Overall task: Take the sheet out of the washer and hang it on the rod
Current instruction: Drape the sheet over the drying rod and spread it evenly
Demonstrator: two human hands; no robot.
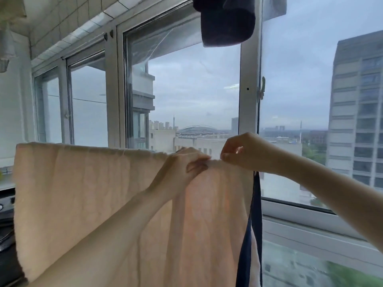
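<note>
We're up at the window (196,90) and the sheet (93,193), a pale peach one, is draped in front of us, its top fold running level from the far left across to the middle of the view, the cloth hanging straight down below that line. The rod itself we can't make out; the fold covers it.

Both hands meet at the top edge, near the sheet's right end. Our left hand (182,164) comes up from below, fingers curled over the fold and thumb tucked against the front of the cloth, so it grips the sheet right at the crest. Our right hand (242,152) reaches in from the right, fingertips bunched and pinching the same edge just beside the left hand, the two almost touching. The rest of the sheet spreads away to the left of both hands.

Just right of the sheet a dark blue strap (256,204) hangs down, under the right wrist. Overhead, a dark garment (226,21) dangles in front of the window frame. Beyond the glass, tower blocks (356,112) and a grey sky.
</note>
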